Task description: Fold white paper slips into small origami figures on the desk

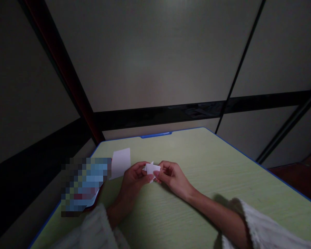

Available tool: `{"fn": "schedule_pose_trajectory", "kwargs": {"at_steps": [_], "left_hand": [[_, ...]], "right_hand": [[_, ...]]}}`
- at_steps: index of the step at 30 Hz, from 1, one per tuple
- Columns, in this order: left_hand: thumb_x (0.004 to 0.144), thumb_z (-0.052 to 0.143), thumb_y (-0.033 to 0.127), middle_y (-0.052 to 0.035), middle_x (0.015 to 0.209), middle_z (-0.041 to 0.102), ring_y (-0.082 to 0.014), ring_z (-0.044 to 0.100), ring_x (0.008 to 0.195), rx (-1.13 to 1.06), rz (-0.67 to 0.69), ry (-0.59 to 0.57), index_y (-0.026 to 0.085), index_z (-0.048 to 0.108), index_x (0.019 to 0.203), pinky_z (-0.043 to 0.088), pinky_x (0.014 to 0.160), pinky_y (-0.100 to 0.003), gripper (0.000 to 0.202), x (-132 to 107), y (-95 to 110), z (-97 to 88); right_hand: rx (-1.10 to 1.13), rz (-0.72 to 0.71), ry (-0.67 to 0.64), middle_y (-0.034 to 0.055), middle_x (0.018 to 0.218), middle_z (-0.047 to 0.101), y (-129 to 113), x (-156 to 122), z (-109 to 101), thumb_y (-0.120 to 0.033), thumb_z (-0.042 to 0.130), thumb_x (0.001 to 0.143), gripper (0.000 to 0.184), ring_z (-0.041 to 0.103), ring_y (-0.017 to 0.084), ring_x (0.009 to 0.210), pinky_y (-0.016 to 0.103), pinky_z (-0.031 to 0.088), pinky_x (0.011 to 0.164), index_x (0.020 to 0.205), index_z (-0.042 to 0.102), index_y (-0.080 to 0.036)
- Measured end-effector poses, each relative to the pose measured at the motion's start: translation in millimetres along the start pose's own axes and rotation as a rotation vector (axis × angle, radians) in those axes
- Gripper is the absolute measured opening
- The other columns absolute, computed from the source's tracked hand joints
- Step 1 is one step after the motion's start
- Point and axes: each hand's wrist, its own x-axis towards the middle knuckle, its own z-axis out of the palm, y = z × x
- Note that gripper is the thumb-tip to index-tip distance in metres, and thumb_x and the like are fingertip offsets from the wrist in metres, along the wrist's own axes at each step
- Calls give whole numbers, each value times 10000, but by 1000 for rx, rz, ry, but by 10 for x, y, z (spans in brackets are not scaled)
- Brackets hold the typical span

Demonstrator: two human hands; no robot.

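Observation:
A small folded piece of white paper (151, 169) is held just above a pale green table (212, 173). My left hand (134, 178) pinches its left side with closed fingers. On the paper's right side, my right hand (172, 176) has fingers and thumb pressed together. Both wrists come out of white knitted sleeves. A flat white sheet of paper (121, 162) lies on the table just left of and behind my left hand.
The table has a blue rim (155, 135) and stands against a grey panelled wall with dark bars. A blurred-out blue and white object (85, 185) lies at the table's left edge. The room is dim.

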Motion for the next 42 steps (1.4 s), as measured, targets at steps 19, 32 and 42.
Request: {"fn": "schedule_pose_trajectory", "kwargs": {"at_steps": [19, 32, 42], "left_hand": [[606, 573, 277, 20, 484, 552, -117, 503, 489, 142, 92, 20, 129, 593, 595, 389, 498, -210, 149, 10, -11, 45], [634, 507, 254, 57, 375, 407, -81, 373, 394, 283, 237, 111, 157, 466, 401, 278, 399, -186, 255, -106, 122, 77], [648, 519, 262, 28, 458, 514, -99, 468, 445, 179, 159, 3, 141, 530, 535, 365, 446, -195, 166, -37, 25, 67]], "right_hand": [[-108, -60, 32, -33, 483, 465, -10, -39, 13, -301, 467, 719, 191, 428, 61, 441, 172, 325, 428, 629, 481, -133], [58, 4, -28, -49, 430, 466, -67, -42, 68, -275, 537, 654, 174, 396, 44, 369, 163, 296, 376, 589, 456, -135], [-28, -11, 41, -49, 445, 463, -43, -50, 51, -279, 517, 670, 155, 424, 58, 388, 166, 316, 385, 622, 457, -144]]}}
